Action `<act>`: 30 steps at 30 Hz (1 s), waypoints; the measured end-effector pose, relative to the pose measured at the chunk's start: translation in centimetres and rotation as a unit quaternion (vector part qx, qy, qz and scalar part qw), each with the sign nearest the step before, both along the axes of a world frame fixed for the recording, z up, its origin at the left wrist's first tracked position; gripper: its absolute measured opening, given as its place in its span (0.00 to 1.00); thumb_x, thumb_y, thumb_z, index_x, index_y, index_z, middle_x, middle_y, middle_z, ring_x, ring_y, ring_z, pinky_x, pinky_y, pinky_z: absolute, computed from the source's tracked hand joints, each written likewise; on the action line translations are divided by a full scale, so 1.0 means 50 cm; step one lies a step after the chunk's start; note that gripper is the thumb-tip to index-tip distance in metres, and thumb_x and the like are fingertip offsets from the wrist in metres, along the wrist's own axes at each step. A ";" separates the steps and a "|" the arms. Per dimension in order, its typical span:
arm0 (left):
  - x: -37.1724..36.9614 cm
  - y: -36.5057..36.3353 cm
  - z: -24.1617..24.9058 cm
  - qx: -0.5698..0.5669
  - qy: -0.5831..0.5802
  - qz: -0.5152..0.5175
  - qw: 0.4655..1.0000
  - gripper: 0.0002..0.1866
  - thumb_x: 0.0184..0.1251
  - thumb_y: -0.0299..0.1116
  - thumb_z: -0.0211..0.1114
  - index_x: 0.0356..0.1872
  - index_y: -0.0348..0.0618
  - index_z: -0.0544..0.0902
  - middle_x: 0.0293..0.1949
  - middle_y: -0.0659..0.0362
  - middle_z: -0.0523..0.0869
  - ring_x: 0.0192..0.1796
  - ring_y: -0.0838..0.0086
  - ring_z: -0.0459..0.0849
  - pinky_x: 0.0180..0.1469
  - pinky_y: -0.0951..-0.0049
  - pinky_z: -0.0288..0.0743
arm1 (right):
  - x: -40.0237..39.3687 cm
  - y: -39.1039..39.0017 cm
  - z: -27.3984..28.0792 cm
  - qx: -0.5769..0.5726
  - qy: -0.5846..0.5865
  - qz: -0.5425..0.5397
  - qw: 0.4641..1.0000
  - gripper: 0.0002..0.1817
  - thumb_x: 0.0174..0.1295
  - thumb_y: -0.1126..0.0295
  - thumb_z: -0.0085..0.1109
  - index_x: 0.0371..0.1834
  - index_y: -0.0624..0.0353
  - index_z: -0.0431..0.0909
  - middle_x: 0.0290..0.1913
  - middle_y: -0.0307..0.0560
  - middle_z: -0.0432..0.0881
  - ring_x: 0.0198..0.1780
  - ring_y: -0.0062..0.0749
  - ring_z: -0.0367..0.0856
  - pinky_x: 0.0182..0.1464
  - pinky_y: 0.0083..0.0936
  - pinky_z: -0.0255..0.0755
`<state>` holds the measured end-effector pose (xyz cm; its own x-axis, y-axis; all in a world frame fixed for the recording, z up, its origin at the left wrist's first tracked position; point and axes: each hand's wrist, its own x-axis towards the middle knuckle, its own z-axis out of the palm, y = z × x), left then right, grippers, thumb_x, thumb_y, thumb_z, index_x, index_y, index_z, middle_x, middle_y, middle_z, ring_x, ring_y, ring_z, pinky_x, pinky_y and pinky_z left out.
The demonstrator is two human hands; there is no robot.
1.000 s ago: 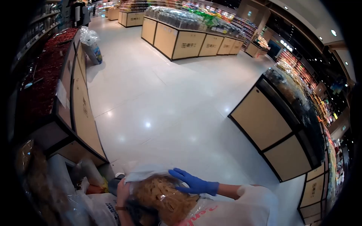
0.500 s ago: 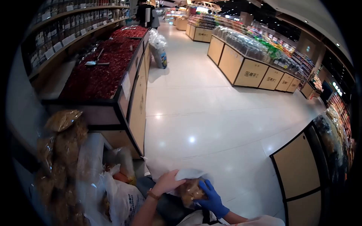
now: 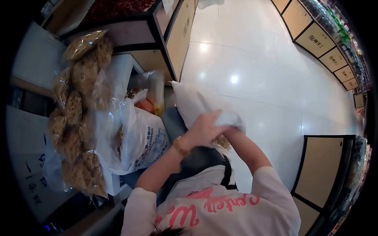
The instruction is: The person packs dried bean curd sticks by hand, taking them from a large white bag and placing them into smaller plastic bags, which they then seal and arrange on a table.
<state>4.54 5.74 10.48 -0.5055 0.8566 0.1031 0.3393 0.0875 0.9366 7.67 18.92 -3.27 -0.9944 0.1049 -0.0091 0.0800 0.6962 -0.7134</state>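
A white bag [image 3: 193, 98] lies across my lap, its mouth turned toward me. My left hand [image 3: 204, 128], bare and with a band on the wrist, grips the bag near its opening; motion blurs its fingers. My right forearm [image 3: 250, 151] reaches into the mouth of this bag, and the hand is hidden there, so its fingers do not show. Below the opening, close to my right wrist, part of a clear packet with brown contents [image 3: 223, 141] is visible.
At left, several clear packets of brown food [image 3: 84, 74] are heaped beside a printed white plastic bag [image 3: 147, 137] on a white stand [image 3: 120, 65]. A display bin of dark red goods [image 3: 114, 10] stands ahead. Wooden cabinets [image 3: 321, 165] border the right side of the tiled floor [image 3: 252, 70].
The view has tilted down and left. My blue-gloved right hand, earlier on the clear packet at the bag's mouth, has gone out of sight into the bag. My left hand stays at the opening.
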 end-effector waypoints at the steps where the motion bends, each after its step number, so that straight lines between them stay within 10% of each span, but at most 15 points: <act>1: -0.015 -0.009 0.038 -0.033 -0.086 0.033 0.995 0.13 0.58 0.31 0.63 0.40 0.31 0.78 0.33 0.50 0.83 0.36 0.73 0.82 0.40 0.74 0.73 | -0.015 -0.015 -0.001 0.009 -0.001 0.006 1.000 0.19 0.55 0.64 0.58 0.50 0.54 0.74 0.51 0.50 0.76 0.49 0.44 0.77 0.51 0.34 0.70; 5: -0.058 -0.046 -0.001 0.065 -0.298 0.133 0.943 0.14 0.60 0.30 0.61 0.44 0.32 0.77 0.40 0.55 0.83 0.41 0.75 0.81 0.45 0.77 0.73 | 0.036 -0.074 0.106 0.036 -0.032 0.107 0.993 0.18 0.55 0.67 0.57 0.50 0.54 0.74 0.52 0.50 0.75 0.49 0.45 0.76 0.51 0.34 0.70; 7: -0.088 -0.058 0.029 0.145 -0.410 0.142 0.889 0.15 0.62 0.28 0.59 0.48 0.32 0.75 0.44 0.57 0.82 0.44 0.76 0.81 0.48 0.78 0.73 | 0.134 -0.061 0.156 0.088 0.239 0.148 0.956 0.20 0.52 0.71 0.59 0.51 0.54 0.73 0.52 0.52 0.74 0.49 0.42 0.76 0.48 0.33 0.71; 9: -0.108 -0.063 0.030 0.142 -0.411 0.140 0.890 0.15 0.62 0.28 0.59 0.49 0.32 0.75 0.44 0.57 0.82 0.44 0.76 0.81 0.48 0.78 0.73 | 0.206 -0.041 0.156 -0.064 0.255 -0.031 0.964 0.20 0.46 0.76 0.67 0.45 0.61 0.76 0.49 0.53 0.77 0.49 0.44 0.75 0.51 0.34 0.69; 12: -0.112 -0.062 0.034 0.143 -0.419 0.117 0.889 0.15 0.62 0.28 0.59 0.49 0.33 0.75 0.44 0.58 0.82 0.45 0.77 0.80 0.48 0.79 0.72 | 0.253 -0.022 0.133 0.185 0.155 -0.326 0.914 0.38 0.48 0.63 0.70 0.62 0.63 0.63 0.52 0.51 0.74 0.49 0.42 0.75 0.52 0.31 0.70; 14: -0.110 -0.056 0.022 0.106 -0.396 0.103 0.906 0.15 0.62 0.29 0.60 0.49 0.34 0.76 0.44 0.59 0.82 0.45 0.79 0.80 0.48 0.80 0.72 | 0.290 0.007 -0.010 -0.325 -0.017 -0.441 0.837 0.28 0.55 0.59 0.64 0.55 0.63 0.70 0.45 0.46 0.78 0.45 0.30 0.76 0.50 0.25 0.70; 17: -0.112 -0.049 0.004 0.058 -0.296 0.143 0.943 0.15 0.62 0.29 0.60 0.49 0.35 0.76 0.44 0.60 0.82 0.45 0.80 0.79 0.48 0.80 0.72 | 0.263 0.042 -0.009 -0.289 -0.069 -0.508 0.809 0.22 0.61 0.56 0.58 0.48 0.63 0.74 0.39 0.42 0.79 0.41 0.21 0.75 0.48 0.19 0.70; 21: -0.158 -0.085 -0.009 0.149 -0.354 0.266 0.884 0.11 0.63 0.31 0.61 0.43 0.36 0.78 0.39 0.60 0.83 0.40 0.80 0.80 0.44 0.81 0.73 | 0.188 0.056 0.187 -0.408 0.175 -0.452 0.774 0.19 0.62 0.59 0.57 0.45 0.64 0.76 0.41 0.41 0.79 0.40 0.19 0.73 0.43 0.18 0.70; 25: -0.195 -0.121 -0.036 0.172 -0.427 0.251 0.852 0.16 0.63 0.32 0.61 0.49 0.35 0.75 0.39 0.60 0.82 0.44 0.80 0.79 0.46 0.80 0.73 | 0.138 0.063 0.296 -0.227 -0.031 -0.271 0.935 0.18 0.59 0.65 0.60 0.48 0.67 0.76 0.42 0.44 0.81 0.40 0.19 0.75 0.43 0.17 0.70; 26: -0.189 -0.117 -0.055 0.176 -0.428 0.253 0.849 0.16 0.63 0.32 0.61 0.49 0.35 0.75 0.39 0.60 0.82 0.44 0.80 0.79 0.46 0.80 0.73 | 0.132 0.074 0.308 -0.184 -0.135 -0.283 0.931 0.19 0.58 0.67 0.61 0.49 0.68 0.76 0.42 0.45 0.81 0.40 0.19 0.76 0.44 0.16 0.70; 30: -0.137 -0.101 -0.098 0.075 -0.199 0.305 0.928 0.29 0.57 0.37 0.66 0.59 0.40 0.67 0.44 0.56 0.79 0.49 0.72 0.77 0.52 0.72 0.71 | 0.131 0.070 0.316 -0.391 0.058 -0.367 0.842 0.18 0.61 0.63 0.56 0.48 0.66 0.77 0.40 0.44 0.81 0.38 0.23 0.78 0.44 0.20 0.72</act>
